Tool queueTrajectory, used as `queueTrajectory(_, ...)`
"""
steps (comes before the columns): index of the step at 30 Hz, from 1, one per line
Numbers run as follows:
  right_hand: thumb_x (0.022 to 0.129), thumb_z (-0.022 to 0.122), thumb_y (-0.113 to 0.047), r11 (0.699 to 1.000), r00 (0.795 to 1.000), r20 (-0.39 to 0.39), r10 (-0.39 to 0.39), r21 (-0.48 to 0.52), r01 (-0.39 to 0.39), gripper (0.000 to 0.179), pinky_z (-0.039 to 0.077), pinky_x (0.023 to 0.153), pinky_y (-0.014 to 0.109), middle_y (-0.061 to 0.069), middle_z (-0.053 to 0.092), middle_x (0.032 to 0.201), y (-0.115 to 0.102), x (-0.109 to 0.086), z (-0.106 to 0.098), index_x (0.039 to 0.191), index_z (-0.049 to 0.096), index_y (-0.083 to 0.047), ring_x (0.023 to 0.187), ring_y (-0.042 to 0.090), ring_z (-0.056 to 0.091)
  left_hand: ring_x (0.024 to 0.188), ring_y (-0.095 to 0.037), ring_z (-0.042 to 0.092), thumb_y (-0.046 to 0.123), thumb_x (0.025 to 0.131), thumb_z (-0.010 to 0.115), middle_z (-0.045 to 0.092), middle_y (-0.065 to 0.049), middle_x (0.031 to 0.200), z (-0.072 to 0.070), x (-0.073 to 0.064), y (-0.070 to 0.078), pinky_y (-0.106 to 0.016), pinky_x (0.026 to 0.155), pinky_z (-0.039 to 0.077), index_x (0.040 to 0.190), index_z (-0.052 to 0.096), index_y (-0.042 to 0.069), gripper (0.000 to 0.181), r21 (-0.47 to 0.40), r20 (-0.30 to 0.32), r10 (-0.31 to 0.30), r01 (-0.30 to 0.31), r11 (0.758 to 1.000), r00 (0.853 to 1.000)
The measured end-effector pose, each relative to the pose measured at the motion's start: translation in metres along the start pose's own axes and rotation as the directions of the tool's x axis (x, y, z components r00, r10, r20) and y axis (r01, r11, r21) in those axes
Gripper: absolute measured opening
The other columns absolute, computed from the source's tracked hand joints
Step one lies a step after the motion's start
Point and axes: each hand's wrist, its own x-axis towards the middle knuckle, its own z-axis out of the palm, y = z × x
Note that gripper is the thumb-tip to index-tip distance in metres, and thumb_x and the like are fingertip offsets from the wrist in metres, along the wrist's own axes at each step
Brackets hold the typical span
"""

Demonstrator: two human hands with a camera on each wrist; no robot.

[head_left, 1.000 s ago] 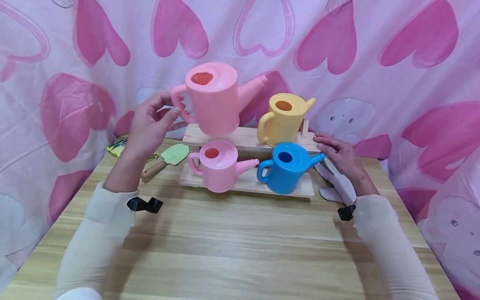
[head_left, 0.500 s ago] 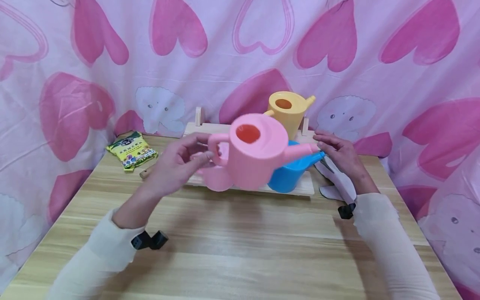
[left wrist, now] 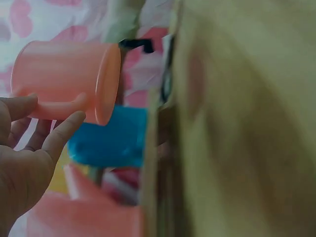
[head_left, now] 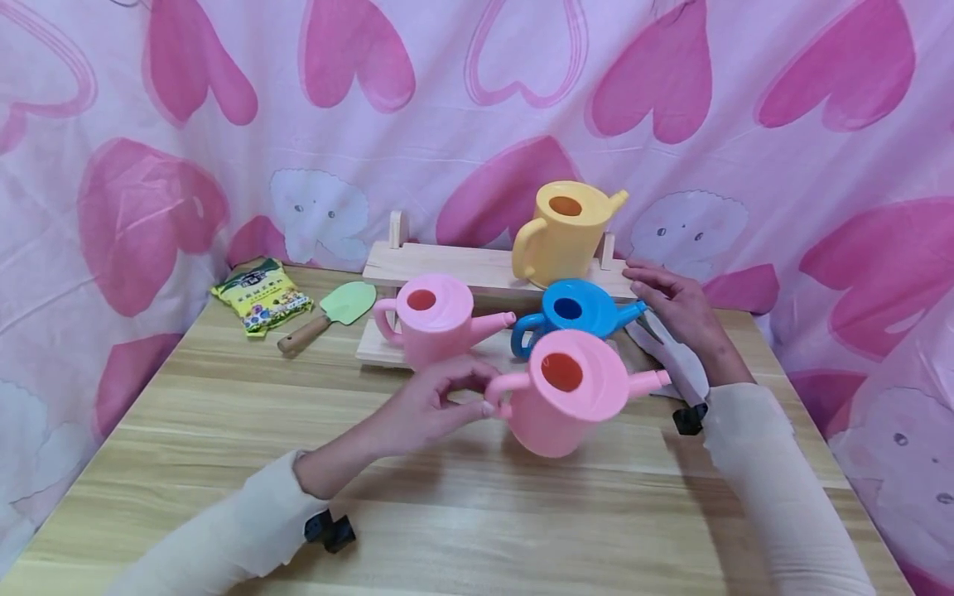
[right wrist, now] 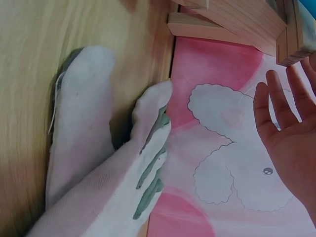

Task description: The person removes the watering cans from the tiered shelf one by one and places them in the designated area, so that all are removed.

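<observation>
My left hand (head_left: 436,406) pinches the handle of a pink watering can (head_left: 551,426), which hangs over the table in front of the shelf, spout pointing right. In the left wrist view, thumb and fingers meet at the handle of that can (left wrist: 64,74). My right hand (head_left: 681,310) is at the right end of a two-tier wooden shelf (head_left: 455,266), its fingers extended by the upper board. A yellow watering can (head_left: 566,244) stands on the upper tier. Below are a second pink watering can (head_left: 436,331) and a blue one (head_left: 596,306), partly hidden by the held can.
White work gloves (right wrist: 89,123) with green-grey patches lie right of the shelf, under my right forearm. To the left are a green trowel (head_left: 350,302) with a wooden handle and a yellow printed packet (head_left: 261,298). A pink heart-patterned curtain (head_left: 358,58) hangs behind the table.
My left hand has brought the pink watering can from above the upper tier's left side, forward, down and rightward to in front of the shelf. My right hand has stayed put.
</observation>
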Motion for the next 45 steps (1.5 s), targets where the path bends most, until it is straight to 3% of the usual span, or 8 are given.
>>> queueTrajectory(3,0.104,0.060,-0.042,1.000,1.000,0.008,-0.006,-0.014,0.006,0.048,0.049,0.104,0.045,-0.001,0.044,0.159,-0.003,0.000,-0.001,0.145,0.061,-0.016,0.144,0.029,0.041,0.115,-0.019,0.062,0.014,0.097,0.074,0.067,0.003,0.121,0.012,-0.001,-0.011,-0.039,0.098,0.054,0.125,0.069,0.023,0.029,-0.016,0.042,-0.087,0.088,0.996,0.995)
queueTrajectory(6,0.103,0.060,-0.045,1.000,1.000,0.018,-0.005,-0.023,0.006,0.050,0.049,0.104,0.048,0.000,0.043,0.159,-0.006,0.000,-0.002,0.145,0.061,-0.017,0.143,0.031,0.042,0.115,-0.018,0.062,0.016,0.096,0.075,0.066,0.004,0.122,0.024,-0.001,-0.022,-0.036,0.093,0.057,0.123,0.069,0.023,0.028,-0.039,0.088,-0.123,0.127,0.991,0.988)
queueTrajectory(10,0.103,0.059,-0.047,0.999,1.000,0.023,0.009,-0.032,-0.008,0.052,0.047,0.105,0.052,0.000,0.043,0.159,-0.008,-0.001,-0.002,0.146,0.060,-0.018,0.143,0.032,0.042,0.114,-0.018,0.063,0.013,0.095,0.076,0.066,0.002,0.121,0.039,0.002,-0.032,-0.034,0.089,0.058,0.120,0.068,0.020,0.027,-0.081,0.156,-0.123,0.136,0.987,0.980)
queueTrajectory(21,0.103,0.058,-0.049,0.999,1.000,0.019,-0.005,-0.048,0.006,0.053,0.047,0.105,0.055,0.002,0.044,0.159,-0.006,0.000,0.000,0.145,0.061,-0.018,0.142,0.033,0.042,0.112,-0.007,0.062,0.010,0.094,0.077,0.065,0.008,0.118,0.070,0.012,-0.045,-0.028,0.096,0.053,0.119,0.065,0.017,0.028,-0.058,0.309,-0.107,0.131,0.990,0.945)
queueTrajectory(27,0.103,0.059,-0.047,0.998,1.000,0.014,-0.008,-0.056,0.009,0.051,0.047,0.105,0.051,0.002,0.044,0.158,-0.004,-0.001,-0.001,0.145,0.061,-0.017,0.143,0.033,0.042,0.110,-0.003,0.060,0.013,0.094,0.078,0.064,0.012,0.114,0.084,0.027,-0.050,-0.024,0.094,0.053,0.115,0.064,0.020,0.026,-0.002,0.332,-0.104,0.111,0.994,0.937)
queueTrajectory(36,0.106,0.058,-0.037,1.000,0.999,0.042,-0.004,-0.027,0.005,0.048,0.045,0.106,0.050,0.004,0.042,0.160,-0.009,-0.002,-0.004,0.147,0.058,-0.013,0.144,0.035,0.040,0.102,-0.001,0.060,0.012,0.091,0.080,0.063,0.013,0.109,0.096,0.056,-0.052,-0.021,0.088,0.055,0.116,0.064,0.019,0.031,0.071,0.323,-0.076,0.055,0.996,0.943)
queueTrajectory(45,0.103,0.061,-0.044,0.999,0.999,0.040,-0.035,-0.032,0.036,0.050,0.046,0.106,0.054,0.000,0.043,0.159,-0.006,-0.003,-0.004,0.145,0.061,-0.016,0.141,0.033,0.044,0.099,0.000,0.059,0.011,0.091,0.080,0.063,0.012,0.107,0.108,0.066,-0.059,-0.018,0.088,0.053,0.115,0.063,0.018,0.030,0.113,0.340,-0.060,0.022,0.993,0.939)
